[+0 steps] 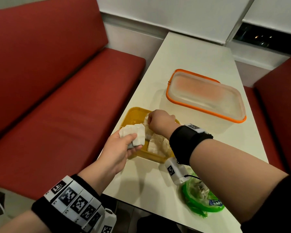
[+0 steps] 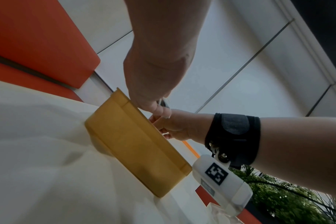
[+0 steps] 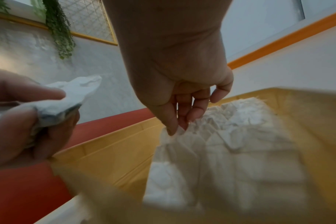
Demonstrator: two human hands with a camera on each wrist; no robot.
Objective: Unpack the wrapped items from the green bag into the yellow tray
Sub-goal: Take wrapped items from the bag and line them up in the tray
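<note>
I sit at a narrow cream table [image 1: 188,68] that runs from the lower middle of the frame toward the upper right. A red padded bench [image 1: 60,105] fills the left half of the head view, its tall backrest [image 1: 40,41] reaching into the upper left corner. A second red seat [image 1: 279,105] shows at the right edge. Behind the table, along the top of the frame, stands a pale wall [image 1: 158,14] with a grey band at its foot. In the upper right a dark window [image 1: 265,39] shows a few small lights. Hanging green plants [image 3: 58,27] trail down the upper left of my right wrist view, beside a mesh panel in a yellow frame [image 3: 90,19]. The light is soft and even.
</note>
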